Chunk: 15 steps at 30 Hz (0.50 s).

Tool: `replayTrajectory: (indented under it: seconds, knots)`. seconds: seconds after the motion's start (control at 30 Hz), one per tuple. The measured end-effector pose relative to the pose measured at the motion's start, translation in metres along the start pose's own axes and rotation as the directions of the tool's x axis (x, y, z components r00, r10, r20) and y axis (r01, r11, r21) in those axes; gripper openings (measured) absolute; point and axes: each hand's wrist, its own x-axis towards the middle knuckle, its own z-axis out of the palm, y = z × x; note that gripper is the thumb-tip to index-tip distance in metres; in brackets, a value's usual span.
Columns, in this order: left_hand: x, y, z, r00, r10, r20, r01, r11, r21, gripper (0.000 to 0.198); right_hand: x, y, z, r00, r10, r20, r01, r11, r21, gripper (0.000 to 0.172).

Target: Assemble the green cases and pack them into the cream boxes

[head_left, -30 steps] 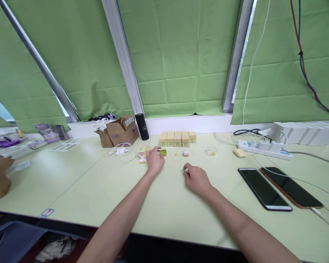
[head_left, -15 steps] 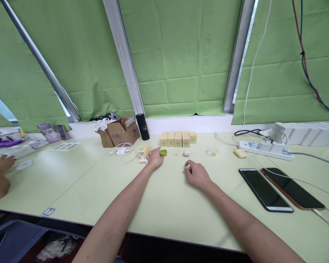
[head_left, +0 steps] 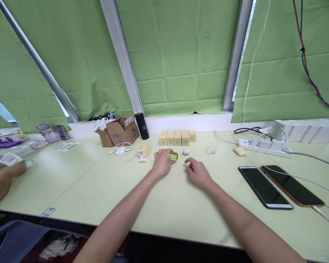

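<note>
A small green square container (head_left: 173, 156) is gripped in the fingers of my left hand (head_left: 162, 162), its hollow side tilted toward me. To the right of it hovers my right hand (head_left: 197, 172), fingers bent and a little apart with nothing visible between them. A small pale pink piece (head_left: 185, 151) lies on the table just beyond my right fingertips. Left of my left hand rests an unfolded cream box (head_left: 144, 153) with a white flap. Several small cream boxes with green labels (head_left: 177, 138) stand in a row behind. A clear little dish (head_left: 211, 150) holds something yellow.
An open cardboard box (head_left: 122, 131) and a black bottle (head_left: 142, 126) stand at the back left. Two phones (head_left: 264, 187) (head_left: 293, 185), a power strip (head_left: 265, 148) with cables and a beige oval item (head_left: 239, 151) are on the right. Another person's hand (head_left: 16, 170) is at far left.
My left hand has lifted the green container and brought it right and nearer, tipping its hollow toward me. My right hand has barely moved. The other person's hand has shifted right with a white item.
</note>
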Motion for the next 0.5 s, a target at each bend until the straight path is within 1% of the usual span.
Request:
replayTrajectory:
  seconds: [0.07, 0.13, 0.2, 0.27, 0.37, 0.5]
  knots:
    - [-0.009, 0.016, -0.005, 0.996, 0.093, 0.009, -0.093, 0.996, 0.010, 0.040, -0.001, 0.003, 0.001, 0.999, -0.014, -0.030, 0.016, 0.999, 0.046, 0.028]
    - [-0.018, 0.027, -0.007, 0.988, 0.153, 0.005, -0.152, 0.988, -0.014, 0.040, -0.002, 0.005, 0.003, 0.997, -0.033, -0.075, 0.039, 0.996, 0.078, 0.035]
    - [-0.025, 0.034, -0.006, 0.987, 0.158, -0.003, -0.158, 0.985, -0.069, 0.037, -0.003, 0.007, 0.005, 0.991, -0.069, -0.112, 0.078, 0.994, 0.080, 0.042]
    - [-0.031, 0.037, -0.002, 0.988, 0.151, -0.017, -0.152, 0.980, -0.126, 0.035, -0.005, 0.009, 0.006, 0.984, -0.122, -0.129, 0.131, 0.989, 0.068, 0.044]
    - [-0.036, 0.037, 0.002, 0.986, 0.161, -0.051, -0.168, 0.968, -0.184, 0.033, -0.006, 0.009, 0.007, 0.972, -0.182, -0.151, 0.195, 0.978, 0.078, 0.039]
    - [-0.038, 0.035, 0.005, 0.972, 0.207, -0.108, -0.227, 0.946, -0.231, 0.038, -0.007, 0.007, 0.001, 0.965, -0.192, -0.177, 0.209, 0.975, 0.082, 0.034]
